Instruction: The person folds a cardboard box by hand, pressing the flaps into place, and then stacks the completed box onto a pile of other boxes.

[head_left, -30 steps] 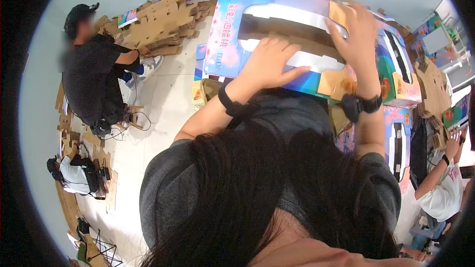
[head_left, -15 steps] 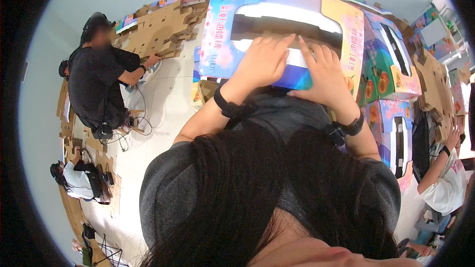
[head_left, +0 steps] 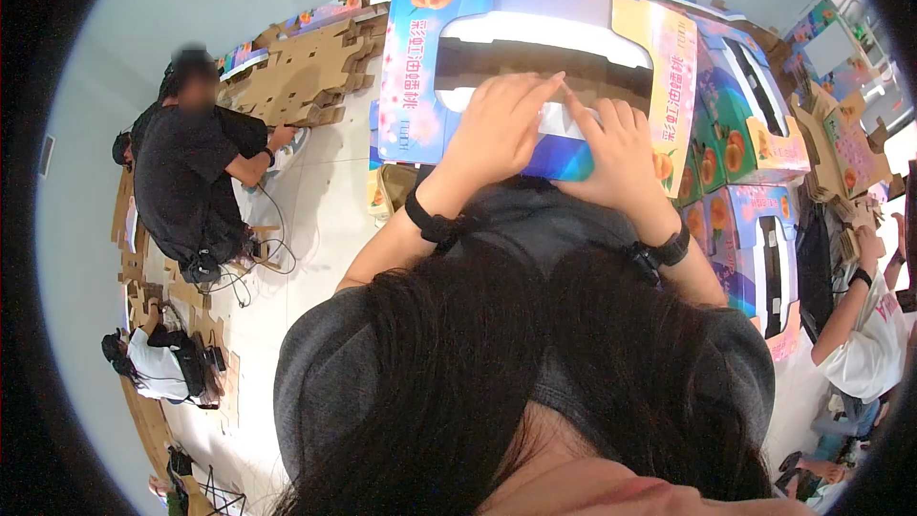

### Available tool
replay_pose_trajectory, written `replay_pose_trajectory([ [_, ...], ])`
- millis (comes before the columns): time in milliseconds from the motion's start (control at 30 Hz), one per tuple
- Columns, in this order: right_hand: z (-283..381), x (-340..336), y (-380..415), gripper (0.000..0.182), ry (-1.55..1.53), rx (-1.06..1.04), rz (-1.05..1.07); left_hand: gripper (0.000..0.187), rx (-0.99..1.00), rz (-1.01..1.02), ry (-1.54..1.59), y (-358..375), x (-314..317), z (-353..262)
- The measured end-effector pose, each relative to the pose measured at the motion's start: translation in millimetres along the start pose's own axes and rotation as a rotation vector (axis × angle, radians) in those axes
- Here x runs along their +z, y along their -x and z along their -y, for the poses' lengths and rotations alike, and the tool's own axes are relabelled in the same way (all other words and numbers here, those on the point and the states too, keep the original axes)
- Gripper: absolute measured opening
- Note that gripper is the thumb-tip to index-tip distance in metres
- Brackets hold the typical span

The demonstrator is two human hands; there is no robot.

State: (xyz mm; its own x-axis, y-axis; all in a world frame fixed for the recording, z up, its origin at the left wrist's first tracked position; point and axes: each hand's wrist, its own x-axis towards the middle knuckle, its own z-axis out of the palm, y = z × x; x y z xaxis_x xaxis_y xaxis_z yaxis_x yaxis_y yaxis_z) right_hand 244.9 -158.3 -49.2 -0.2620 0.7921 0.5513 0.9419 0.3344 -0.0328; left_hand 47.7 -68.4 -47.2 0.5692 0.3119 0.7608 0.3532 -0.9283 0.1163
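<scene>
Directly before me stands a printed fruit box, blue on one side and yellow on the other, with a white-edged window in its top. Through the window a brown interior shows. My left hand lies on the near edge of this box, fingers extended toward the middle. On the same edge, to the right, rests my right hand, its thumb spread away from its fingers. The fingertips of both hands nearly meet over the window's near flap. Neither hand is wrapped round anything.
More printed boxes are stacked at the right. Flat brown cardboard lies at the upper left, beside a seated person in black. A person in white is at the lower left, another at the right.
The box appears slightly further left and lower in view. My hands keep nearly the same place on its near edge. At the right, the co-worker's hand has moved up.
</scene>
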Motion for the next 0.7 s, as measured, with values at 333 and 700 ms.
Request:
replay_pose_trajectory([
  [333,-15.4,-20.9,15.3,0.106,-0.014,0.115,-0.169,0.024,0.086,-0.757,0.022,39.0,-50.7,11.9],
  [700,-70.2,-151.7,105.2,0.099,0.453,0.49,-0.344,0.017,-0.542,-0.99,0.042,95.6,-126.7,90.4],
])
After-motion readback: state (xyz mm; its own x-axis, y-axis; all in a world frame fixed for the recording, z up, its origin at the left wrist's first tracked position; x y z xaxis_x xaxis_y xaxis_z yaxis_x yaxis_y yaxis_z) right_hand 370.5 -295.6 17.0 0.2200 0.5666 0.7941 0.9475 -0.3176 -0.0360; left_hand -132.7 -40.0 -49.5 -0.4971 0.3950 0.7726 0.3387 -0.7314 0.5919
